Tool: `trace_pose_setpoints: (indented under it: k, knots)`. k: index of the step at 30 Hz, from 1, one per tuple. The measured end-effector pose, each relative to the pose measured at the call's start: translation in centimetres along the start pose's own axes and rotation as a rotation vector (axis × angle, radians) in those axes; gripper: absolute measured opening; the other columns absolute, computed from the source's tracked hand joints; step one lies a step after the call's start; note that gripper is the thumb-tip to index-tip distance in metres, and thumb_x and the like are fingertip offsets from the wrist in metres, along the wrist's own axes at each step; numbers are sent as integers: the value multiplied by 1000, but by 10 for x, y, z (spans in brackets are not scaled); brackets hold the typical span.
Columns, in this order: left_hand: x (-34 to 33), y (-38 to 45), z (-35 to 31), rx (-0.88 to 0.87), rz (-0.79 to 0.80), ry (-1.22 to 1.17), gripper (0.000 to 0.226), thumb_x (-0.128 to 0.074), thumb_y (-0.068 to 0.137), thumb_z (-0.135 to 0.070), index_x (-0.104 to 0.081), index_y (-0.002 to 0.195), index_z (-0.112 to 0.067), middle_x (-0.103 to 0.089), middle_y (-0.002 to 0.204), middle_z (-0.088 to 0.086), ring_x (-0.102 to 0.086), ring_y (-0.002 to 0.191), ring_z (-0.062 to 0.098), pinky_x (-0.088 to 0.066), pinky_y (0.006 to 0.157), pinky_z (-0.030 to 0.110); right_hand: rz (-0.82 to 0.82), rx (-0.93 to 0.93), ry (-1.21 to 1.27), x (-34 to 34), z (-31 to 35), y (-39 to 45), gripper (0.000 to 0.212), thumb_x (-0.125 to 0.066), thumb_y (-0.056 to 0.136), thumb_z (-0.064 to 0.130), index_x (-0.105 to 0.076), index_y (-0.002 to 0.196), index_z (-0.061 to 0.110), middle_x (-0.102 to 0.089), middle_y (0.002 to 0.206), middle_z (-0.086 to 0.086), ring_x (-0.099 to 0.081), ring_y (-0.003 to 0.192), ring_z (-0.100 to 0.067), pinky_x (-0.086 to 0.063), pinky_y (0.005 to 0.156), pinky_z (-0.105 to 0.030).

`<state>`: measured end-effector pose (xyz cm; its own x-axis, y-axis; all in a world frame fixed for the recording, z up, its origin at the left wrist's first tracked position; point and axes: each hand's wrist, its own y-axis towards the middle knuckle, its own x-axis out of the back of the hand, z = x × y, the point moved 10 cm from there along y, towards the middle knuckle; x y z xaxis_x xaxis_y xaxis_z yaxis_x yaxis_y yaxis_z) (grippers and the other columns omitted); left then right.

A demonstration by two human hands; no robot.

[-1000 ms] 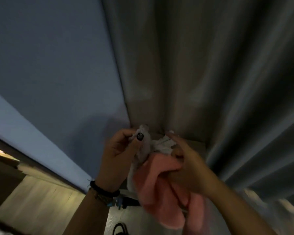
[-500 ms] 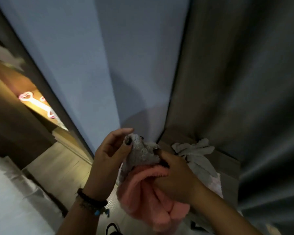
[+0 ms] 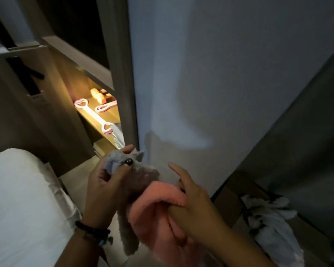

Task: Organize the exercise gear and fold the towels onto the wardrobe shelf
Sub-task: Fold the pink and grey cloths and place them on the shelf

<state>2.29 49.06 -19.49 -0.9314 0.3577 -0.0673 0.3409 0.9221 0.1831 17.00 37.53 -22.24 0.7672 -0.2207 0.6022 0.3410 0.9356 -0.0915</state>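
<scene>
My left hand pinches the top of a grey towel between thumb and fingers, and its lower end hangs down below. A pink towel is draped over my right hand, whose thumb curls round its edge while the index finger points up. Both hands are held close together in front of the white wardrobe door. To the left, a lit wardrobe shelf holds pink and white exercise gear with heart-shaped handles and an orange item.
A white bed fills the lower left. A crumpled white cloth lies on a brown surface at the lower right, beside a dark grey curtain. The wardrobe's grey frame post stands left of the door.
The view has swung left and down: the curtain left centre, the lit shelf and bed came into view. My right hand's index finger lifted off the towels.
</scene>
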Motion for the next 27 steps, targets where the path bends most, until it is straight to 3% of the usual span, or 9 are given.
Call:
trace_pose_setpoints:
  k: [3, 5, 7, 11, 14, 17, 20, 24, 27]
  knots:
    - [35, 23, -1, -7, -143, 24, 23, -49, 94, -3, -59, 97, -24, -70, 88, -26, -65, 85, -5, -52, 67, 13, -20, 73, -15, -13, 25, 29, 59, -55, 85, 32, -33, 136, 51, -60, 119, 11, -58, 107, -11, -48, 94, -30]
    - [49, 32, 0, -9, -201, 64, 26, -47, 96, -1, -53, 92, -26, -66, 78, -31, -62, 75, -12, -47, 57, 5, -43, 112, -30, -20, 34, 46, 47, -58, 90, 14, -48, 130, 36, -59, 122, 8, -57, 108, -8, -46, 91, -21]
    - [60, 41, 2, -9, -254, 96, 28, -47, 96, 0, -50, 90, -28, -63, 74, -34, -60, 73, -16, -44, 53, 2, -40, 52, 1, -28, 32, 63, 29, -54, 94, 19, -53, 122, 26, -59, 114, 8, -57, 103, -6, -44, 84, -15]
    - [87, 58, 14, 20, -378, 159, 24, -53, 95, -8, -52, 92, -32, -64, 82, -26, -60, 75, -13, -47, 58, 7, -42, 50, 15, -44, 43, 97, 8, -45, 95, 34, -40, 100, 39, -54, 95, 19, -53, 84, 6, -38, 60, -8]
    - [102, 67, 22, 18, -496, 165, 20, -54, 94, -14, -52, 94, -34, -60, 92, -9, -58, 77, -13, -45, 60, 4, -9, 25, 111, -59, 46, 119, 11, -46, 95, 33, -37, 96, 39, -54, 97, 15, -55, 84, 3, -45, 60, -11]
    - [111, 76, 23, 13, -580, 188, 20, -55, 95, -16, -50, 96, -36, -57, 93, -13, -57, 77, -19, -42, 56, -1, 27, 29, 184, -73, 51, 139, 15, -48, 93, 29, -38, 98, 39, -53, 102, 11, -56, 90, -2, -53, 69, -21]
    - [115, 93, 32, 36, -571, 182, 18, -55, 95, -18, -50, 95, -36, -57, 93, -13, -56, 76, -20, -42, 52, 0, 13, 47, 227, -77, 57, 158, 21, -49, 91, 20, -39, 99, 36, -51, 100, 12, -54, 90, -2, -51, 68, -19]
    - [127, 128, 54, 97, -539, 146, 16, -54, 94, -23, -51, 97, -38, -61, 97, -9, -61, 78, -12, -50, 57, 10, 29, 32, 224, -86, 57, 187, 25, -51, 89, 16, -39, 100, 36, -49, 104, 11, -52, 96, -4, -56, 77, -32]
    - [139, 158, 73, 148, -505, 138, 13, -55, 94, -25, -52, 99, -37, -66, 100, -1, -66, 88, 3, -53, 67, 24, 24, 13, 208, -96, 54, 213, 25, -52, 86, 12, -42, 95, 32, -51, 103, 10, -51, 93, -1, -46, 64, -17]
